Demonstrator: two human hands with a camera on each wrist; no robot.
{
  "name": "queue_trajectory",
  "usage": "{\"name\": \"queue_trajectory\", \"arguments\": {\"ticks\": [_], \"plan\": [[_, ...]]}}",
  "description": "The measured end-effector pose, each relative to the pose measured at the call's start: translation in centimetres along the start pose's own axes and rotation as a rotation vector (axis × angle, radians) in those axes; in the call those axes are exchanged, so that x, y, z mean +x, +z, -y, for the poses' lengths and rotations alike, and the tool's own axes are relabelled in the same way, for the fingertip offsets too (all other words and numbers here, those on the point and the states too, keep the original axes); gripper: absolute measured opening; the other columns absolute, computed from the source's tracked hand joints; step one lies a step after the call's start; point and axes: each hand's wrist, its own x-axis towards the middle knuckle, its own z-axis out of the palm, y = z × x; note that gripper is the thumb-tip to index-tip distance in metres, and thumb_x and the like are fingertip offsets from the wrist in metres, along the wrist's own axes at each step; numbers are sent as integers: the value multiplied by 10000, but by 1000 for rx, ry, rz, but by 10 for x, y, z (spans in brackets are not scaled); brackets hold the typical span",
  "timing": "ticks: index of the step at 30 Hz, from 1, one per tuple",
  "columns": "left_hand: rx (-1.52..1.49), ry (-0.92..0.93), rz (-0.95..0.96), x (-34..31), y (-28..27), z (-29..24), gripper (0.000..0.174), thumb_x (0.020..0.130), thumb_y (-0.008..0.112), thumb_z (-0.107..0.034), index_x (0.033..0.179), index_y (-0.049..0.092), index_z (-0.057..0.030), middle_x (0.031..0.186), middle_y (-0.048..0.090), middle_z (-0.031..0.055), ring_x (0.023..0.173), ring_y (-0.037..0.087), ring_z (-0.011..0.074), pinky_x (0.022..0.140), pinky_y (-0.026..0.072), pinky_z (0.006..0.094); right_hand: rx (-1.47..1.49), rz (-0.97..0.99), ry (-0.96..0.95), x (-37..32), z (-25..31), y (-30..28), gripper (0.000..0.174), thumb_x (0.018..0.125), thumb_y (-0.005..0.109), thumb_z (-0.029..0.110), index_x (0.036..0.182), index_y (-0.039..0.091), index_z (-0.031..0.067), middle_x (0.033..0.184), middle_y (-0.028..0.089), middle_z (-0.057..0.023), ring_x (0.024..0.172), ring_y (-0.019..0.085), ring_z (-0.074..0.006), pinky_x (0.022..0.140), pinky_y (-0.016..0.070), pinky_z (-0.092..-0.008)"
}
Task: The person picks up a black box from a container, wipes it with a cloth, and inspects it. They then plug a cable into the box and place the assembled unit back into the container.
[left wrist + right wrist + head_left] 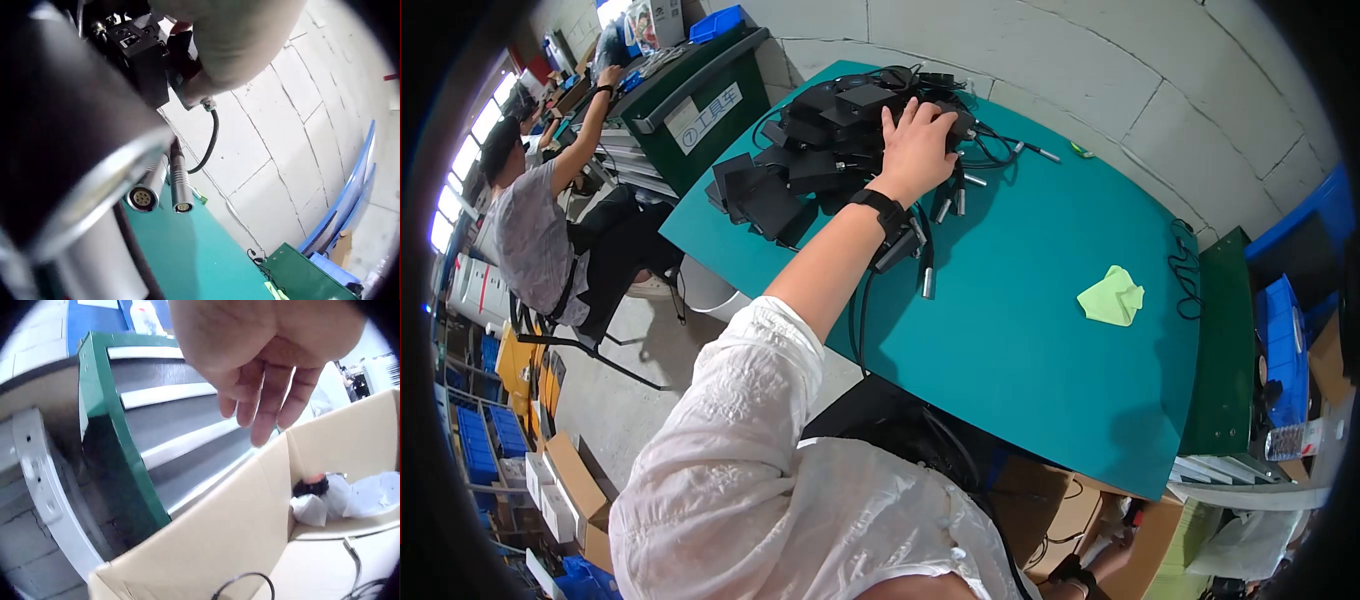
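My left hand [916,150] lies over a heap of black adapters [765,200] at the far left of the teal table. In the left wrist view, finger and thumb of the left hand [240,44] pinch a black adapter [180,59] with a cable at its end. Silver round connectors [181,194] hang beside it, their pin ends showing. Below the table edge, my right hand [1112,560] is at a cardboard box. The right wrist view shows the right hand [269,369] above the box [219,537], fingers loosely bent, holding nothing.
A light green cloth [1112,296] and a coiled black cable [1184,275] lie on the table [1020,350]. Green cabinets [1225,340] stand at both ends. Another person [540,220] sits at the left. Clear bags [369,494] and black cables [244,578] lie in the box.
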Motion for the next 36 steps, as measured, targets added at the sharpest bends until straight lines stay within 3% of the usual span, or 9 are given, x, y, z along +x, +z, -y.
{"name": "queue_trajectory", "arguments": {"ticks": [4,8,11,14,16,20,25,30,36], "plan": [[-123,4,114,8,-6,4,457,720,703,-65,1164,610,-120,1165,538,65,1190,464,307,1012,396,422,-124,-509,-60,-16,70,-53,280,947,397,72,1114,613,10,1035,643,-129,870,611,-237,762,482,-356],[-228,109,-41,-1,-25,-17,409,701,680,-7,1100,637,-88,1126,547,72,1089,509,297,906,473,394,-81,-705,-561,-22,200,-70,228,974,441,80,1113,605,5,1049,624,-107,885,603,-212,774,486,-311],[-311,284,-204,-9,-42,-46,459,635,691,-1,1084,635,-84,1075,566,92,1054,519,301,860,491,400,459,-353,-647,-6,289,-37,215,947,477,55,1093,603,-40,1093,621,-135,908,601,-198,810,491,-308],[-337,365,-185,-22,-52,-85,402,616,720,-59,1009,634,-71,1038,577,72,998,541,279,845,493,380,649,420,-740,-26,404,10,389,963,437,231,1199,554,-56,1155,611,-166,928,623,-207,840,484,-321],[-321,449,-259,-28,-40,-105,365,618,737,-124,958,626,-55,988,574,52,939,544,256,899,471,395,774,898,-472,-19,449,68,505,980,413,348,1289,487,-46,1230,568,-169,998,611,-230,869,478,-344],[-179,494,32,-44,-31,-124,408,632,755,-213,985,631,-51,1046,582,54,1025,543,234,1011,383,452,1266,1309,21,-6,509,152,386,980,464,314,1183,555,-2,1070,620,-102,922,612,-204,765,508,-323],[-389,424,58,-43,-30,-118,368,718,732,-249,1005,645,-36,1095,598,84,1086,542,272,987,408,423,1292,1092,-20,11,511,199,305,983,458,252,1161,574,33,977,636,-37,861,601,-130,666,478,-281],[-988,-276,280,-28,-8,-87,238,898,592,-211,950,652,13,978,657,90,904,617,209,805,481,322,1234,1129,38,13,500,194,298,965,486,200,1178,581,15,1006,625,-37,917,592,-149,771,479,-342],[-1881,-911,893,-27,0,-57,442,973,458,-371,1172,536,16,1187,546,146,989,586,286,830,538,490,1326,1217,-22,3,510,178,334,949,527,229,1179,579,-7,1069,623,-69,962,590,-158,831,471,-325]]}}
